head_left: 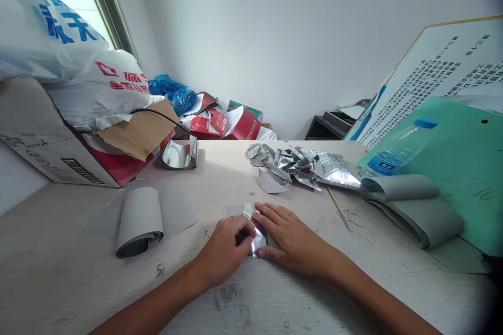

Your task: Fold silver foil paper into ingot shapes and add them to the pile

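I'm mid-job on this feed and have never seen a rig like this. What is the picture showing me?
There is no machine here: one head-worn camera looks forward and down at a person's bare hands. The left hand seems to pinch a shiny strip, while the right hand presses beside it. On the table lie a grey roll to the left, silver scraps beyond the hands, and a thin stick to the right.

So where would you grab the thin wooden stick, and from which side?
I'd pinch the stick around mid-length, from above, with the right hand, the nearer one. It lies flat on the table; its far end runs up to the foil pile and white bands sit beside its near end, so the middle looks clearest.
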Demonstrator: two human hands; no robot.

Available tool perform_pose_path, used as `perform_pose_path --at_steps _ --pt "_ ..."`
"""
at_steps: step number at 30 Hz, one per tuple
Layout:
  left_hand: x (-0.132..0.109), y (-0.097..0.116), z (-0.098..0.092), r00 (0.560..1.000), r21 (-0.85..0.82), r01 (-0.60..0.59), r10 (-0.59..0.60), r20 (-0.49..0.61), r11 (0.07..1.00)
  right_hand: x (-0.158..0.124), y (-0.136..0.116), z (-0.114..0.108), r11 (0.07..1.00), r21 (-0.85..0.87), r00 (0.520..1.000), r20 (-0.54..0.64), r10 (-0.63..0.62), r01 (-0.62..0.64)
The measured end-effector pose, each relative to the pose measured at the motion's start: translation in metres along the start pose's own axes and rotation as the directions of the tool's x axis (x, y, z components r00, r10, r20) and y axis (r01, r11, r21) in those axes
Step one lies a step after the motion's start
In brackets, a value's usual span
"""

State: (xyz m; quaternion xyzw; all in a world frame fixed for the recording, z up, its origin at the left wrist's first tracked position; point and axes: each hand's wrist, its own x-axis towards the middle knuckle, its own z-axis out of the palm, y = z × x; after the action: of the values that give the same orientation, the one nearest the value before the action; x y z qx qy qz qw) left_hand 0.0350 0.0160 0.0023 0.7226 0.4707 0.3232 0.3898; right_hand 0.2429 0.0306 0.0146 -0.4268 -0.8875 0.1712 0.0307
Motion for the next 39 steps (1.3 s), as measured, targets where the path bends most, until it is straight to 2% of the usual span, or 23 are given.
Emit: perform_pose_path --at_steps 8,13,21,26,39 --pt "0.004 -0.006 -0.006 0.995 0.179 -0.075 0.084 -0.045 0.981 0.002 0.002 -0.001 1.000 -0.001 0.999 -0.051 -0.019 0.019" --pt "0.004 -0.008 -0.008 0.991 0.226 -0.112 0.127 -0.052 0.968 0.002 0.000 0.000 1.000 -0.016 0.994 -0.105 -0.027 0.025" --pt "0.004 -0.008 -0.010 0.994 0.283 -0.093 0.106 -0.031 0.955 0.005 -0.001 0.001 1.000 0.006 0.987 -0.163 0.012 -0.011" --pt "0.005 -0.012 -0.007 0.997 0.312 -0.083 0.080 0.021 0.947 0.006 0.000 0.003 0.999 -0.025 0.982 -0.190 0.023 -0.028" --pt "0.002 -0.015 -0.003 0.997 0.304 -0.074 0.063 0.047 0.950 0.007 0.000 0.002 0.999 -0.014 0.981 -0.189 0.031 -0.034"
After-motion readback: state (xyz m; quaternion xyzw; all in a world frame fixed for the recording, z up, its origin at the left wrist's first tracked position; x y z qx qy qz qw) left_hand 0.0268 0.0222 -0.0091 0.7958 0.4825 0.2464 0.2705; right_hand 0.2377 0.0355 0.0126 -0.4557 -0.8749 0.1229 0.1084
